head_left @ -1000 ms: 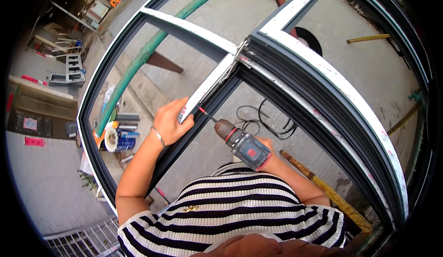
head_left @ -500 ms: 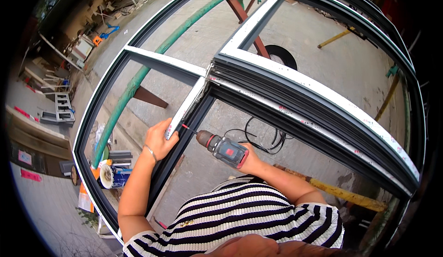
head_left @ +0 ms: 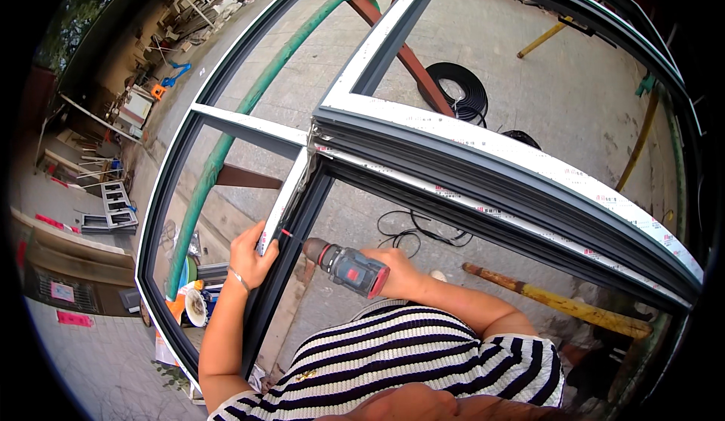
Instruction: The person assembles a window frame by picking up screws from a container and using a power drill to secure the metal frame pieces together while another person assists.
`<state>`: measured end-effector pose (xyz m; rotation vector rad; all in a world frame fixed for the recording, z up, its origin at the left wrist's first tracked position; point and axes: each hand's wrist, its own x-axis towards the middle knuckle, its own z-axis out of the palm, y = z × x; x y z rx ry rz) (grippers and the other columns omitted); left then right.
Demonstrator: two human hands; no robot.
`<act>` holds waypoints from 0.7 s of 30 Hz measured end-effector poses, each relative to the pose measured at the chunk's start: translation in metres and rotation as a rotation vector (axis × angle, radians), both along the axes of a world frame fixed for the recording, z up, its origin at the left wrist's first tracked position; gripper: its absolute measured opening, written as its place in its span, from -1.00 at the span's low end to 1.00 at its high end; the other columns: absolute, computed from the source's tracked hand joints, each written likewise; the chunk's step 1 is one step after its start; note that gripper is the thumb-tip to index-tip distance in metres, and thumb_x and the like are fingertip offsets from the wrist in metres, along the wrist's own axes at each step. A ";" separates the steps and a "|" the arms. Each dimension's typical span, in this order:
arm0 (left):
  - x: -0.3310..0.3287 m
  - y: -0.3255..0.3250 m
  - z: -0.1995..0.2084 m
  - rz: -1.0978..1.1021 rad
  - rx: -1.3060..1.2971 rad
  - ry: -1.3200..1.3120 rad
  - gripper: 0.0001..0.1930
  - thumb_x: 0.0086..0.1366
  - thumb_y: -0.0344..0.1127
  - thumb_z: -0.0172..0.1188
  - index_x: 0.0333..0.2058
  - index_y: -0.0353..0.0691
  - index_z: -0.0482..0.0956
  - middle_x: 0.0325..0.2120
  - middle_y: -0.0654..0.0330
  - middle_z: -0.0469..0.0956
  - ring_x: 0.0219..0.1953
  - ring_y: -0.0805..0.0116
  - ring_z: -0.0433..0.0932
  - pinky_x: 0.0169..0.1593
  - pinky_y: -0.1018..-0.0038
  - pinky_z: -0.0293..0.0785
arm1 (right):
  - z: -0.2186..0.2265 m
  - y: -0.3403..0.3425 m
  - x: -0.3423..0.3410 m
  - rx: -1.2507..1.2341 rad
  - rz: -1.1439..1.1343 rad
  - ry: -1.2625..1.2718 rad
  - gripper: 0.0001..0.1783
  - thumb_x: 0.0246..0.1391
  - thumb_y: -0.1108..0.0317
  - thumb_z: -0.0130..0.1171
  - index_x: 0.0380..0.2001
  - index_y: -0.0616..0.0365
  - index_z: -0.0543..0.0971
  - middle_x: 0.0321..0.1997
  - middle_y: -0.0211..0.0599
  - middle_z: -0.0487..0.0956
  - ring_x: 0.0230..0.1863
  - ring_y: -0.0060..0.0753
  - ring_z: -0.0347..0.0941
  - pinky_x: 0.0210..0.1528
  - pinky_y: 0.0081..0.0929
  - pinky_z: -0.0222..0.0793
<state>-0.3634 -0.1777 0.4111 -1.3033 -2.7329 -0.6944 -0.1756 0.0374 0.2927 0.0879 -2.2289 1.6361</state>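
My left hand [head_left: 254,258], a bracelet at its wrist, is closed around a white-faced, dark-sided bar of a large window frame [head_left: 290,187]. My right hand [head_left: 399,271] grips a dark grey cordless drill [head_left: 347,268] from behind; its handle is mostly hidden. The drill points left, and its thin red-tipped bit [head_left: 287,233] is level with the dark inner side of the bar, close to my left fingers. Whether the tip touches the bar I cannot tell. The frame's thick stacked rails [head_left: 453,166] run from the bar's upper end toward the right.
A green-wrapped rail [head_left: 264,92] and a yellow worn bar [head_left: 555,300] lie beneath the frame. On the floor are a black coil [head_left: 462,89] and a loose black cable [head_left: 411,232]. A white bucket [head_left: 196,308] stands at the left; scrap material [head_left: 226,6] lies far off.
The view has shifted, so the frame appears further left and slightly lower. Both hands keep their holds on the bar and drill; the drill tip has moved slightly along the bar toward me.
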 end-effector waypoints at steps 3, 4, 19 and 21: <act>0.001 0.002 0.000 0.010 0.000 -0.010 -0.62 0.06 -0.36 0.23 -0.12 -0.40 0.53 -0.39 -0.15 0.56 -0.31 -0.11 0.57 -0.21 0.26 0.48 | 0.005 0.006 0.001 0.008 0.007 0.019 -0.57 -0.26 0.24 0.38 -0.24 0.12 0.58 -0.40 -0.08 0.60 -0.35 0.06 0.55 -0.32 -0.17 0.49; 0.001 0.003 0.000 0.016 -0.009 -0.011 -0.62 0.06 -0.36 0.23 -0.12 -0.40 0.53 -0.39 -0.14 0.56 -0.32 -0.10 0.57 -0.21 0.26 0.48 | 0.007 0.008 0.001 -0.002 0.008 0.019 -0.55 -0.26 0.24 0.37 -0.21 0.12 0.57 -0.39 -0.08 0.60 -0.34 0.05 0.56 -0.31 -0.16 0.49; 0.002 0.008 0.005 0.060 -0.104 -0.005 -0.58 0.01 -0.42 0.23 -0.09 -0.42 0.53 -0.39 -0.12 0.57 -0.35 -0.02 0.59 -0.21 0.33 0.50 | 0.006 0.024 -0.007 0.102 0.098 0.030 -0.51 -0.27 0.20 0.36 -0.19 0.11 0.54 -0.43 -0.16 0.57 -0.35 -0.02 0.55 -0.32 -0.18 0.46; 0.005 0.012 0.007 0.074 -0.093 -0.021 -0.58 0.01 -0.43 0.22 -0.09 -0.42 0.53 -0.39 -0.12 0.57 -0.35 -0.02 0.59 -0.22 0.34 0.50 | 0.007 0.025 -0.008 0.093 0.106 0.028 -0.52 -0.28 0.19 0.36 -0.21 0.10 0.55 -0.45 -0.16 0.56 -0.37 -0.03 0.55 -0.33 -0.17 0.46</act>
